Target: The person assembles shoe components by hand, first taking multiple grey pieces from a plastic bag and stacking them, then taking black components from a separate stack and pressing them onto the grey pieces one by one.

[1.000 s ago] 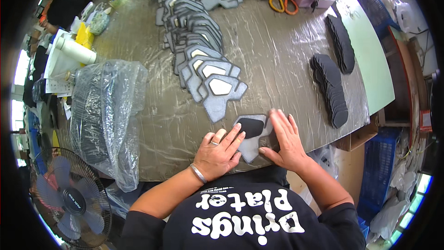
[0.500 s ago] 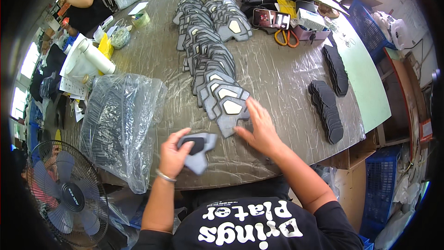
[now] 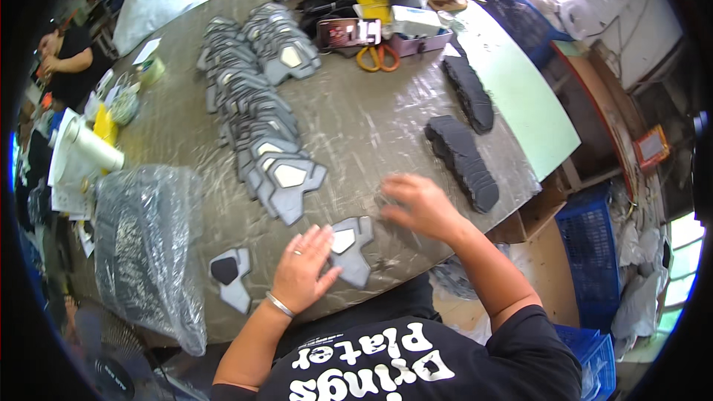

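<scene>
My left hand (image 3: 306, 271) lies with fingers stretched out over the edge of a grey shaped piece (image 3: 352, 260) with a white patch, near the table's front edge. To its left, flat on the table, is another grey piece (image 3: 236, 291) bearing a black patch. My right hand (image 3: 422, 208) hovers right of the white-patched piece, fingers apart and slightly blurred, with nothing seen in it. Beyond my hands, a long overlapping row of similar grey pieces (image 3: 256, 115) runs away from me. Two rows of black pads (image 3: 464, 167) lie at the right.
A clear plastic bag (image 3: 148, 245) with dark contents covers the left side. Orange-handled scissors (image 3: 377, 58), a phone (image 3: 349, 33) and a small box (image 3: 421, 43) sit at the back. A white bottle (image 3: 96, 147) lies far left. Another person (image 3: 74, 67) is beyond the table.
The black-patched piece has left my left hand and lies on the table. A white-patched piece now lies by that hand. My right hand has left the row of pieces. The view has shifted.
</scene>
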{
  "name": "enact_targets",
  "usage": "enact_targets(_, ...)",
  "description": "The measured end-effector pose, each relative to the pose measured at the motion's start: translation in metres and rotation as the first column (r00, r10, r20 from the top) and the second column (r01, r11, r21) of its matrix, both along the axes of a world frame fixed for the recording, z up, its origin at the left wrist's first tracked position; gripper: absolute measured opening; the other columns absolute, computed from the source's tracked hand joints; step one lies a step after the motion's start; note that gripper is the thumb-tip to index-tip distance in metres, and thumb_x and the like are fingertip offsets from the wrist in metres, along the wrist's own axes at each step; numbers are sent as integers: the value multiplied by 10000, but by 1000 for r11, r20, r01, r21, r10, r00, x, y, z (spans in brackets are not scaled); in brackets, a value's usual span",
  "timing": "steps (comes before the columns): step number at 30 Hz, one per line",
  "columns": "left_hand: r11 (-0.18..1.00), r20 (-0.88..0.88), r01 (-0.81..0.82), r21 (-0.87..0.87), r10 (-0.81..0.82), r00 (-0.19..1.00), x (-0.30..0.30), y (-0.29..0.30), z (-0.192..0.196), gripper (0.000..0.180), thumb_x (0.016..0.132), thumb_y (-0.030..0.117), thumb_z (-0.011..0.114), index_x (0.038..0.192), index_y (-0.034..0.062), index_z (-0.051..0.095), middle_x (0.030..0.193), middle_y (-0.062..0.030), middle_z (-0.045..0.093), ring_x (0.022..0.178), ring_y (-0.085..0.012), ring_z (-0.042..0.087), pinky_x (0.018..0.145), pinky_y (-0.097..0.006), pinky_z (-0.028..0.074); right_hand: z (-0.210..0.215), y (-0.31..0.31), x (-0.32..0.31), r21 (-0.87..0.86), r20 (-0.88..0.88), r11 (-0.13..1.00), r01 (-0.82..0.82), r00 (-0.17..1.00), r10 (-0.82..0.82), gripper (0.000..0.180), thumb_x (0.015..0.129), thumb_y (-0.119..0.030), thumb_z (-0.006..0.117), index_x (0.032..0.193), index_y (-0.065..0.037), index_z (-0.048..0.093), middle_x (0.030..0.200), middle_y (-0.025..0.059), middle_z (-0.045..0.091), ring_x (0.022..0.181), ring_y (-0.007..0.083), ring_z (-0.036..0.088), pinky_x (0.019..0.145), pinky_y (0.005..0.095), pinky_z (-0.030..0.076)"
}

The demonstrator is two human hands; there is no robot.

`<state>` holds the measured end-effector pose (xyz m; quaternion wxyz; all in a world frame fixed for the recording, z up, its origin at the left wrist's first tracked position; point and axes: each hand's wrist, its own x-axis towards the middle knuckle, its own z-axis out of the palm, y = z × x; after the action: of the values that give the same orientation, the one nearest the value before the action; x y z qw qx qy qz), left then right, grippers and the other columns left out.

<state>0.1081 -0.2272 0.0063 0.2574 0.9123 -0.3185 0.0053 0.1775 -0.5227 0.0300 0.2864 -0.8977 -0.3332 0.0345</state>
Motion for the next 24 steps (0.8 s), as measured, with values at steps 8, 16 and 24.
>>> enact_targets(8, 999, 20, -30, -41, 31, 999, -12, -36, -9, 504, 810, 269, 722, 1245, 36, 620, 1451, -197, 448, 1348, -365, 412, 1100, -482, 321, 8, -102, 34, -177, 246, 500, 848, 530, -812, 365, 750, -323, 797, 990, -68, 693, 1009, 102, 638, 936, 304, 642, 794, 403, 520)
enact_targets(16, 985, -3, -94, -143, 95, 995, -10, -36, -10, 496, 755, 238, 766, 1196, 52, 636, 1396, -186, 498, 1313, -372, 446, 1089, -477, 331, 21, -94, 38, -217, 191, 537, 815, 575, -796, 322, 770, -384, 775, 933, -109, 736, 936, 68, 647, 888, 270, 667, 765, 393, 522)
enact_targets(24, 983, -21, -104, -151, 102, 995, -11, -36, -10, 488, 749, 220, 768, 1189, 55, 638, 1394, -182, 502, 1315, -373, 445, 1089, -477, 331, 13, -98, 46, -154, 188, 583, 798, 603, -775, 208, 795, -302, 721, 789, -95, 723, 866, 80, 661, 813, 310, 672, 727, 423, 537)
